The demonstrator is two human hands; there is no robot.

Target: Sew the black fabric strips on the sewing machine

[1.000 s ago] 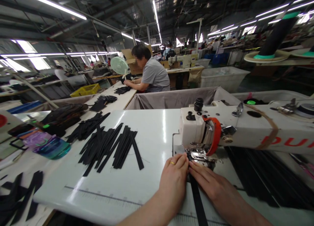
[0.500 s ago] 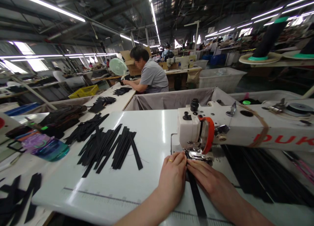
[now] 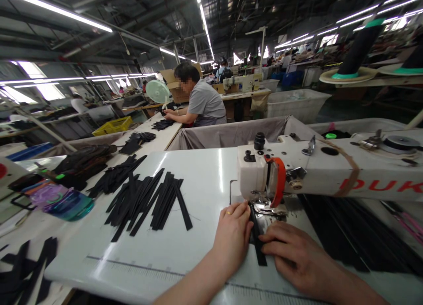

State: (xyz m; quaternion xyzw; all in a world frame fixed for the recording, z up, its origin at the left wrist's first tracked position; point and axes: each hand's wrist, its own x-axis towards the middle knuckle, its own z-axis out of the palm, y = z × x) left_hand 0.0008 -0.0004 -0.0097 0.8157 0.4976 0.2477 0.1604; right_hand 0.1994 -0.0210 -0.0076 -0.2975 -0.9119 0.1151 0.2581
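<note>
A narrow black fabric strip (image 3: 259, 247) runs from under the presser foot (image 3: 266, 209) of a white sewing machine (image 3: 253, 177) toward me. My left hand (image 3: 234, 234) lies along the strip's left side, its fingers closed together and the tips pressing at the foot. On the other side, my right hand (image 3: 294, 252) has curled fingers gripping the strip's right edge, nearer its loose end; the thumb is hidden. Left of my hands, several finished-looking black strips (image 3: 139, 203) lie fanned in a pile on the white machine table (image 3: 201, 199).
Long black fabric pieces (image 3: 357, 234) lie beneath the machine arm, with pink-handled scissors (image 3: 408, 221) at the right. A purple and blue jug (image 3: 62, 201) stands at left. Beyond a cloth-lined bin (image 3: 228, 135), a co-worker (image 3: 206, 100) sits handling dark pieces. Thread cones (image 3: 358, 53) stand upper right.
My right hand has slid back from the presser foot, down and right along the strip. More of the strip has fed in, its loose end now nearer the foot. My left hand has hardly moved.
</note>
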